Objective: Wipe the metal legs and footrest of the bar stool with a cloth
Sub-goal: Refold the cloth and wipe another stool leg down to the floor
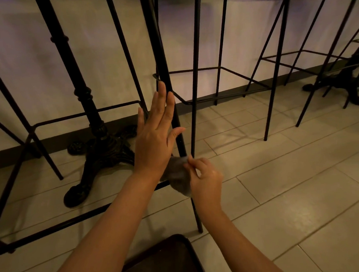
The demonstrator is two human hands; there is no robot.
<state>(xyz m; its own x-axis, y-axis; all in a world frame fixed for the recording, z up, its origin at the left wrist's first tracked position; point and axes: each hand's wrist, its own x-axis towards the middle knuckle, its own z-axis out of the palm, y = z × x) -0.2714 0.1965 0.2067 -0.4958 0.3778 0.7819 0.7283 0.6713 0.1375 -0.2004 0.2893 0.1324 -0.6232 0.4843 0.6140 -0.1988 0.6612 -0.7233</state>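
Note:
A black metal bar stool leg (162, 58) runs from the top middle down to the floor near the bottom centre. Its footrest bar (59, 226) stretches low to the left. My left hand (156, 135) is flat and open, fingers spread, next to the leg at mid height, holding nothing. Lower down, my right hand (205, 178) pinches a grey cloth (177, 174) that is bunched against the leg where the footrest joins it. Part of the cloth is hidden behind my left wrist.
An ornate cast-iron table pedestal (93, 129) stands just left of the leg. More thin-legged black stools (275, 65) line the white counter wall at right. A dark seat or tray edge (172, 257) lies at the bottom centre. Light floor tiles spread to the right.

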